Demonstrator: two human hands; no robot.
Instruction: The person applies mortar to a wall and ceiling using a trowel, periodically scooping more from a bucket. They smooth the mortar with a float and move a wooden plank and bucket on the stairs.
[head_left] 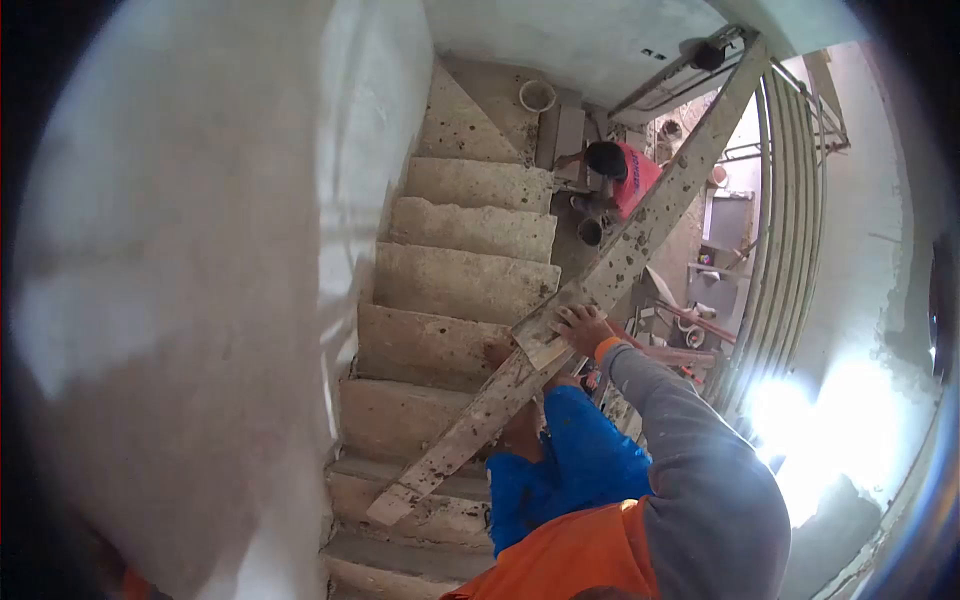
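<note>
My right hand lies with its fingers apart on top of a long mortar-splattered plank. The plank slants across the stairwell from the lower steps to the upper right. Beside my fingertips a short, paler piece of board overlaps the plank. At the dim lower left edge, my left hand is barely visible near the plastered wall, an orange cuff behind it; its fingers are lost in shadow. My bare legs and blue shorts show below the plank, over the rough concrete steps.
Down on the landing a person in a pink shirt bends near a bucket. Another bucket stands by the far wall. Long ribbed bars rise on the right. Tiles and debris lie on the floor below.
</note>
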